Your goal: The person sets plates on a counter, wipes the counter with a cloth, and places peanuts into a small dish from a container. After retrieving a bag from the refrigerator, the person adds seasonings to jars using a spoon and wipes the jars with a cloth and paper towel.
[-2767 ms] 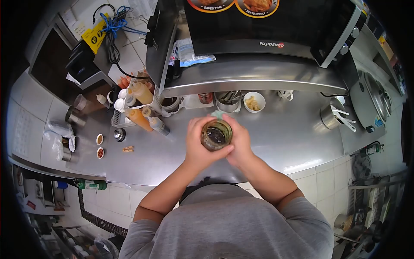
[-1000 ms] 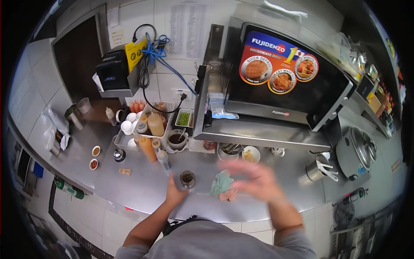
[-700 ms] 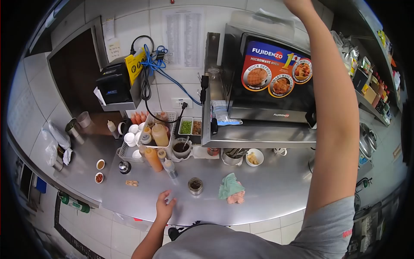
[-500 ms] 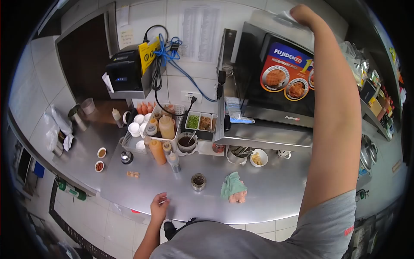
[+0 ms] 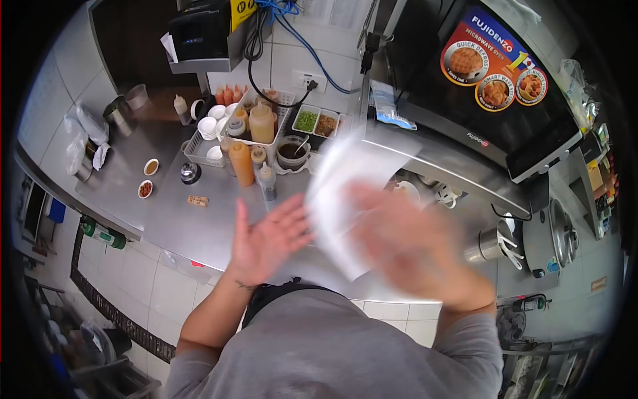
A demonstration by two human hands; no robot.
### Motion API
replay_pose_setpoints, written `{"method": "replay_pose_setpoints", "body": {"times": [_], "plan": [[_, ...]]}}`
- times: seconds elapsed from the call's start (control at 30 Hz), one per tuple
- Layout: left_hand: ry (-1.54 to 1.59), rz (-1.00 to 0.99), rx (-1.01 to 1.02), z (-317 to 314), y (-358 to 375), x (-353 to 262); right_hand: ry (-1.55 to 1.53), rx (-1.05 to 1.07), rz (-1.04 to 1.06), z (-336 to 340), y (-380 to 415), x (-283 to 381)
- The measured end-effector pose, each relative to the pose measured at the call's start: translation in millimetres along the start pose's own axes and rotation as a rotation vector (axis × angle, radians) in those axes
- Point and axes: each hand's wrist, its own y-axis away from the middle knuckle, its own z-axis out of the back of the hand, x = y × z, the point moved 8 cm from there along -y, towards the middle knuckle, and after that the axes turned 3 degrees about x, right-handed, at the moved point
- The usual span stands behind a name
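My left hand point(image 5: 270, 243) is raised above the steel counter, palm turned up and fingers spread, with nothing in it. Its fingertips come close to the left edge of a thin white sheet point(image 5: 335, 219). My right hand point(image 5: 405, 246), smeared by motion, has hold of that sheet at its right side. Whether the sheet is paper or plastic I cannot make out. The sheet and my right hand hide the middle of the counter, including the jar and green cloth seen there earlier.
Squeeze bottles point(image 5: 242, 163) and a white basket point(image 5: 271, 147) stand at the back of the counter point(image 5: 219, 229). A call bell point(image 5: 190, 172) and two small sauce cups point(image 5: 145, 189) are leftward. A microwave point(image 5: 478, 133) sits on a raised shelf at right.
My right hand has come down from the microwave's top to in front of me with the white sheet. My left hand has risen and opened. The view has tilted down and shifted.
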Motion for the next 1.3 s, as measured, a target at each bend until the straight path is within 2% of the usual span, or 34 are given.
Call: {"method": "replay_pose_setpoints", "body": {"times": [0.03,0.07,0.13,0.2,0.3,0.33,0.37,0.4,0.47,0.5,0.53,0.6,0.63,0.67,0.73,0.77,0.83,0.93,0.97,1.0,1.03,1.07,1.1,1.13,1.23,1.3], "plan": [[0.106,0.077,0.012,-5,-5,17,-0.028,0.153,-0.117,-44,3,4],[0.212,0.161,0.024,-10,-7,34,0.035,0.166,-0.221,-86,12,-5],[0.197,0.33,0.026,-4,-6,58,0.039,0.02,-0.289,-123,34,-27],[-0.036,0.476,0.027,23,-4,81,0.005,-0.084,-0.336,-149,67,-42],[-0.168,0.705,0.144,41,12,104,-0.22,-0.097,-0.584,-189,124,-72],[-0.229,0.786,0.205,49,20,110,-0.257,-0.107,-0.812,-206,152,-88],[-0.365,0.829,0.148,79,27,105,-0.288,-0.113,-1.035,-222,185,-102],[-0.717,0.703,0.126,111,22,86,-0.288,-0.28,-1.16,-227,220,-125],[-1.4,0.375,0.08,157,11,47,-0.328,-0.627,-1.241,-218,244,-153],[-1.486,0.227,-0.104,177,3,27,-0.374,-0.8,-1.203,-211,242,-160],[-1.562,0.072,-0.29,194,-7,8,-0.459,-0.819,-1.286,-226,243,-171],[-1.778,0.126,-0.167,228,-32,35,-0.629,-0.858,-1.432,-265,236,-190],[-1.882,0.141,-0.105,236,-43,49,-1.053,-0.895,-1.456,-286,213,-186],[-1.768,0.143,-0.135,240,-49,55,-1.484,-0.9,-1.436,-306,179,-178],[-1.548,0.14,-0.193,241,-59,63,-1.494,-0.898,-1.25,-345,154,-180],[-1.412,0.055,-0.26,230,-60,57,-1.331,-0.774,-1.151,-324,137,-171],[-1.34,-0.079,-0.241,208,-68,42,-1.015,-0.54,-0.956,-281,106,-138],[-1.415,-0.183,-0.254,150,-70,24,-0.743,-0.475,-0.779,-225,75,-124],[-1.447,-0.223,-0.248,132,-73,23,-0.818,-0.603,-0.778,-215,74,-137],[-1.479,-0.267,-0.24,114,-76,19,-0.734,-0.576,-0.78,-204,71,-145],[-1.409,-0.227,-0.218,91,-77,14,-0.653,-0.55,-0.787,-187,65,-144],[-1.509,-0.25,-0.189,73,-77,10,-0.576,-0.523,-0.799,-170,57,-139],[-1.608,-0.273,-0.157,59,-78,7,-0.536,-0.573,-0.911,-148,50,-133],[-1.708,-0.294,-0.125,48,-77,6,-0.598,-0.559,-0.926,-145,48,-134],[-1.727,-0.27,-0.148,38,-80,4,-0.744,-0.499,-0.988,-133,42,-136],[-1.695,-0.271,-0.163,25,-84,2,-0.607,-0.56,-1.015,-118,39,-128]]}}
